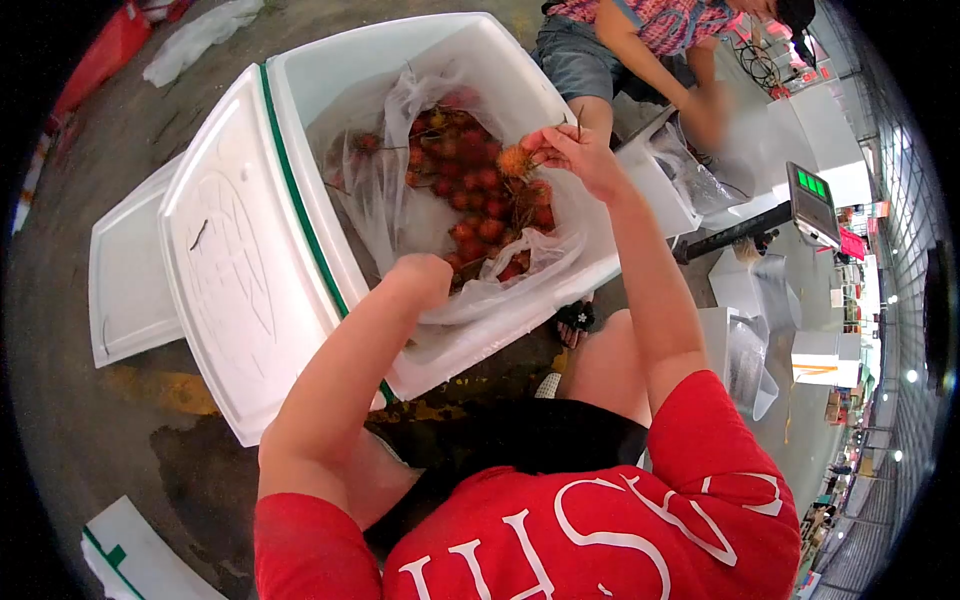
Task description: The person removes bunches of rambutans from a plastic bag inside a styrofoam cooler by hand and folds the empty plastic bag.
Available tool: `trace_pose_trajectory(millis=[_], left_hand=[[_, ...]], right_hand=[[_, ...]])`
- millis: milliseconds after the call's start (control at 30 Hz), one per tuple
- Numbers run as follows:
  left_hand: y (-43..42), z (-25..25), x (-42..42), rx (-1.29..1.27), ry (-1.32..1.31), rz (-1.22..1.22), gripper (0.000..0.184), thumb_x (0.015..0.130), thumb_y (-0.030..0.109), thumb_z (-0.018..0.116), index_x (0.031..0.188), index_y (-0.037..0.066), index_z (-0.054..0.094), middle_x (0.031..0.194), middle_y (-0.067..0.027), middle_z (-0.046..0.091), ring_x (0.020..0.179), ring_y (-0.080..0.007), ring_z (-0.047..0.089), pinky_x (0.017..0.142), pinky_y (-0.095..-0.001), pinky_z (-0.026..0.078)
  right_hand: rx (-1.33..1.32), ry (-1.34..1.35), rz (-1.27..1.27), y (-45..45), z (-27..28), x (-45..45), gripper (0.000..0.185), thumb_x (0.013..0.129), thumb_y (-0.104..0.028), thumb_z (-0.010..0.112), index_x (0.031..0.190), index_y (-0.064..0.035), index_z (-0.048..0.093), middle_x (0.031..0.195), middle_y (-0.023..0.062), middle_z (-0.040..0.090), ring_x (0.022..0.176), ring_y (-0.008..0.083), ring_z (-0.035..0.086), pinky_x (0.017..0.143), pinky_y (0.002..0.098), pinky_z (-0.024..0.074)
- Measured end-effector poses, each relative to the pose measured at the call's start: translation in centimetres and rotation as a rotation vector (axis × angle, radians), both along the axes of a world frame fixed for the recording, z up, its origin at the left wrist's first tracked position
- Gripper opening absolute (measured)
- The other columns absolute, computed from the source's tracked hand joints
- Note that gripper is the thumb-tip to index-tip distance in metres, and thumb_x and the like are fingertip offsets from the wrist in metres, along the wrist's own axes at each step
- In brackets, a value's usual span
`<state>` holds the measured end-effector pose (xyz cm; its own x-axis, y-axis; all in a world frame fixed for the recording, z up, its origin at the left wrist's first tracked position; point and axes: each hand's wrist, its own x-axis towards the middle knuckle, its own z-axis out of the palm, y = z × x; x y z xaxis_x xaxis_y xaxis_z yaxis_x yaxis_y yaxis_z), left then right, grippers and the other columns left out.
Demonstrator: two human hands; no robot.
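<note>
A large white foam box (500,345) holds red spiky fruits (470,180) inside a clear plastic bag (375,215). Over the right side of the box, my right hand (568,155) pinches an orange-red spiky fruit (515,161) with a bit of stem. My left hand (425,278) is at the near edge of the fruits, by the bag; its fingers are hidden behind the back of the hand, so what they hold does not show.
The box's white lid (235,250) leans at the left, with another white panel (130,265) behind it. A co-worker (640,50) sits at the upper right near a smaller foam box (655,185). A digital scale display (812,187) stands at the right.
</note>
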<state>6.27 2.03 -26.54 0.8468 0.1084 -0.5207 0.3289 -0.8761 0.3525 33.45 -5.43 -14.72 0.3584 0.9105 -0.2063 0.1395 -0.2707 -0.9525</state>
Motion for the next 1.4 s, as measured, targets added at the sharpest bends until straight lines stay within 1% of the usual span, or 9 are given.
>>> trace_pose_trajectory(millis=[167,400,500,600,800,900,1033,1100,1400], left_hand=[[-0.5,-0.8,-0.1,0.062,-0.017,-0.018,0.023,0.075,0.011,0.056,0.088,0.005,0.073,0.098,-0.0162,0.070,0.094,-0.0332,0.066,0.079,-0.0425,0.054],[-0.2,0.4,-0.2,0.076,-0.036,-0.034,0.022,0.077,0.007,0.055,0.088,0.003,0.073,0.099,-0.0162,0.069,0.095,-0.0335,0.066,0.078,-0.0420,0.054],[-0.1,-0.1,0.3,0.048,0.019,0.034,0.023,0.075,0.007,0.056,0.090,0.003,0.073,0.099,-0.0160,0.069,0.096,-0.0335,0.066,0.079,-0.0414,0.053],[0.4,1.5,0.8,0.055,0.178,0.015,0.026,0.072,0.012,0.055,0.089,0.004,0.073,0.098,-0.0183,0.068,0.093,-0.0361,0.065,0.077,-0.0435,0.052],[0.7,0.3,0.8,0.017,0.151,0.049,0.027,0.073,0.013,0.054,0.089,0.003,0.073,0.098,-0.0195,0.068,0.094,-0.0354,0.065,0.079,-0.0409,0.052],[0.5,-0.3,0.6,0.013,0.131,0.085,0.024,0.074,0.009,0.056,0.089,0.003,0.073,0.098,-0.0191,0.068,0.095,-0.0356,0.065,0.079,-0.0418,0.052],[0.3,2.2,0.7,-0.036,0.154,0.092,0.023,0.074,0.003,0.058,0.092,0.002,0.072,0.100,-0.0178,0.069,0.095,-0.0364,0.065,0.081,-0.0431,0.052],[0.3,2.6,0.9,-0.041,0.167,0.061,0.025,0.074,0.005,0.057,0.095,0.002,0.071,0.102,-0.0176,0.068,0.096,-0.0364,0.064,0.081,-0.0435,0.052],[0.3,1.6,1.1,-0.042,0.133,-0.011,0.032,0.080,0.014,0.055,0.107,0.005,0.068,0.112,-0.0180,0.065,0.104,-0.0354,0.061,0.085,-0.0459,0.051]], right_hand=[[0.148,0.407,-0.083,-0.4,-0.9,-0.3,0.025,0.096,-0.021,0.056,0.114,-0.0045,0.064,0.104,0.0047,0.067,0.087,0.0108,0.061,0.081,0.0259,0.0504],[0.111,0.276,-0.023,2.8,-2.0,0.1,0.024,0.095,-0.019,0.056,0.113,-0.0046,0.063,0.102,0.0043,0.067,0.083,0.0101,0.060,0.077,0.0243,0.0493],[-0.172,-0.801,0.271,7.1,-3.9,-0.4,0.036,0.085,-0.028,0.066,0.112,-0.0045,0.062,0.098,0.0093,0.068,0.086,0.0199,0.064,0.079,0.0329,0.0513],[-0.225,-1.235,0.282,10.8,-8.6,-2.5,0.047,0.085,-0.029,0.068,0.125,-0.0074,0.053,0.109,0.0185,0.065,0.098,0.0344,0.064,0.085,0.0455,0.0522],[-0.363,-1.153,0.274,16.2,-12.8,-6.0,0.033,0.091,-0.024,0.061,0.114,-0.0010,0.059,0.107,0.0197,0.065,0.099,0.0349,0.063,0.081,0.0422,0.0545],[-0.209,-1.178,0.141,17.8,-15.4,-3.1,0.046,0.097,-0.038,0.047,0.094,0.0034,0.068,0.104,0.0208,0.066,0.097,0.0364,0.063,0.085,0.0452,0.0511],[-0.186,-0.559,0.116,14.6,-8.7,1.4,0.051,0.097,-0.046,0.048,0.095,0.0005,0.070,0.083,0.0095,0.065,0.077,0.0219,0.061,0.073,0.0357,0.0479],[-0.086,-0.165,0.137,11.4,-3.1,1.7,0.044,0.097,-0.042,0.050,0.099,-0.0025,0.070,0.071,-0.0015,0.054,0.064,0.0106,0.045,0.062,0.0270,0.0392],[0.005,-0.236,0.074,5.1,9.7,5.3,0.039,0.098,-0.037,0.053,0.104,-0.0009,0.068,0.068,-0.0051,0.044,0.062,0.0057,0.035,0.057,0.0226,0.0284]])
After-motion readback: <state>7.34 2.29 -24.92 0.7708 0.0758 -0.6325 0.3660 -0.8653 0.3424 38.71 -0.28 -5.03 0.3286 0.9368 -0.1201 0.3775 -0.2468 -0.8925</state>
